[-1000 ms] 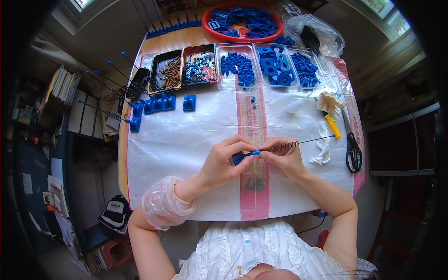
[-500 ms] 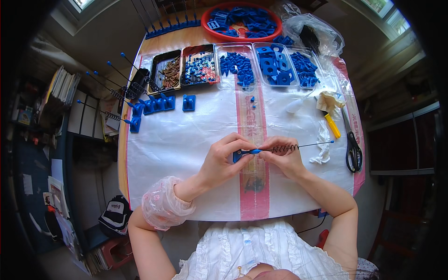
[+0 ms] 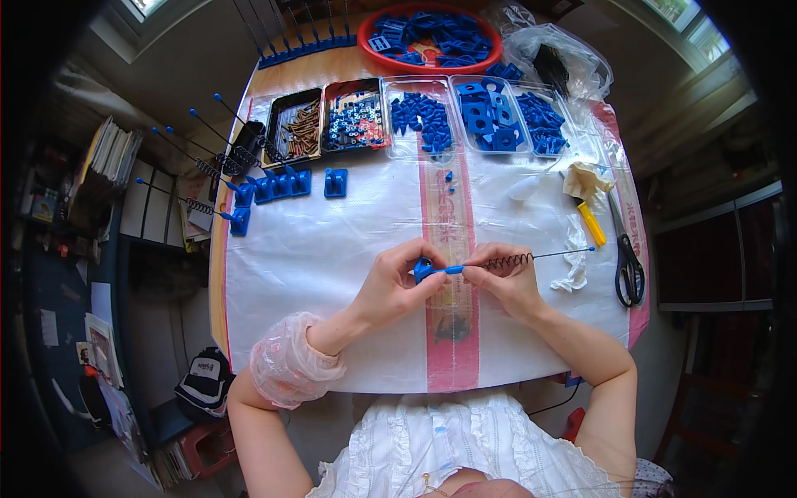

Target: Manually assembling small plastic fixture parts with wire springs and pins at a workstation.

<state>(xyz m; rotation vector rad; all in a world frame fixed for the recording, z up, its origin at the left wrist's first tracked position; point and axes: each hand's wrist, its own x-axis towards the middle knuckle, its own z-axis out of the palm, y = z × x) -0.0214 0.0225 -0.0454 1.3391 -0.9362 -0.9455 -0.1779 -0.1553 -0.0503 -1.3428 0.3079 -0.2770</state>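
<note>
Both grips pinch the work above the tabletop [image 3: 332,274]: left hand [image 3: 397,286] on the blue plastic piece [image 3: 427,270], right hand [image 3: 506,278] on the coiled spring [image 3: 506,261], which could slip and spring off the thin rod [image 3: 560,253].

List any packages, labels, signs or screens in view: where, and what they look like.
Crumpled clear plastic bag: far right of table, dark parts inside.
White plastic sheet with a pink printed band: covers the table, band runs down the middle under both hands.
Stack of papers or booklets: shelf at left, pale edges.
No screens or signs visible.
</note>
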